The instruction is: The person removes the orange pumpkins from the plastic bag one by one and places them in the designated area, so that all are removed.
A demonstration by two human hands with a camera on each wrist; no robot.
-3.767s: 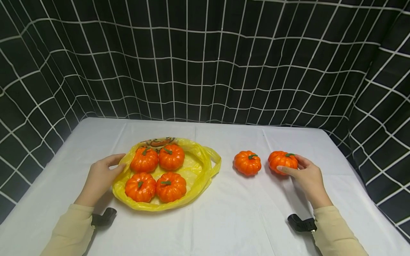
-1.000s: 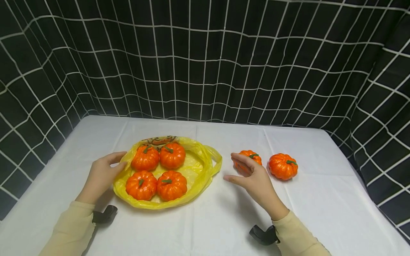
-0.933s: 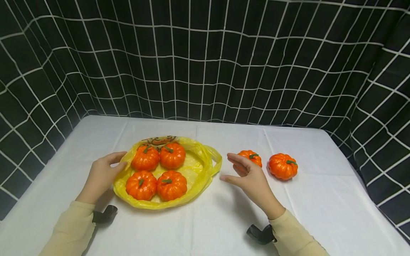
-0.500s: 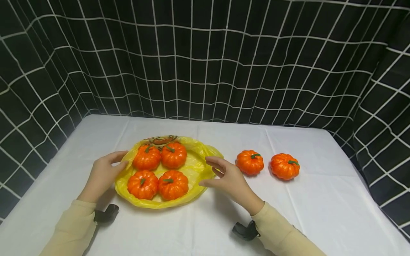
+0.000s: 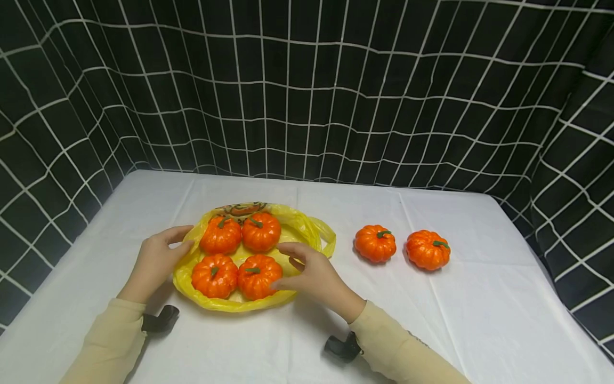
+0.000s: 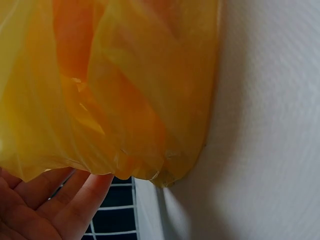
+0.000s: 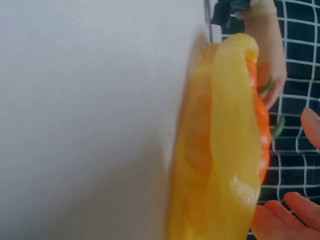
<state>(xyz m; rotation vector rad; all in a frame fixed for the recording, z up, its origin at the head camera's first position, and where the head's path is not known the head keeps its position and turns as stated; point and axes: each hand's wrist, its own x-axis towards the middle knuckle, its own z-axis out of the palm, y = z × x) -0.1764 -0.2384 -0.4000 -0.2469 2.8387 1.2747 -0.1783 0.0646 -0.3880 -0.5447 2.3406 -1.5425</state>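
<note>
A yellow plastic bag [image 5: 211,303] lies with its mouth spread wide, and several small orange pumpkins with green stems sit inside. My left hand [image 5: 152,261] touches the bag's left rim; in the left wrist view its straight fingers [image 6: 82,205] lie against the outside of the yellow film. Over the bag's right side, my right hand [image 5: 318,274] reaches in with thumb and fingers apart. Its thumb is close to the front right pumpkin [image 5: 259,274]; contact cannot be told. In the right wrist view, nothing is between its fingers [image 7: 280,222].
Two more pumpkins stand right of the bag on the white tablecloth: a nearer one [image 5: 375,244] and one farther right [image 5: 428,250]. A bag handle loop [image 5: 328,237] sticks out to the right. Behind the table hangs a dark curtain [image 5: 307,96] with a white grid.
My right hand let go of the far right pumpkin, leaving it on the table. It then moved left past the other pumpkin to over the bag. My left hand stays at the rim.
</note>
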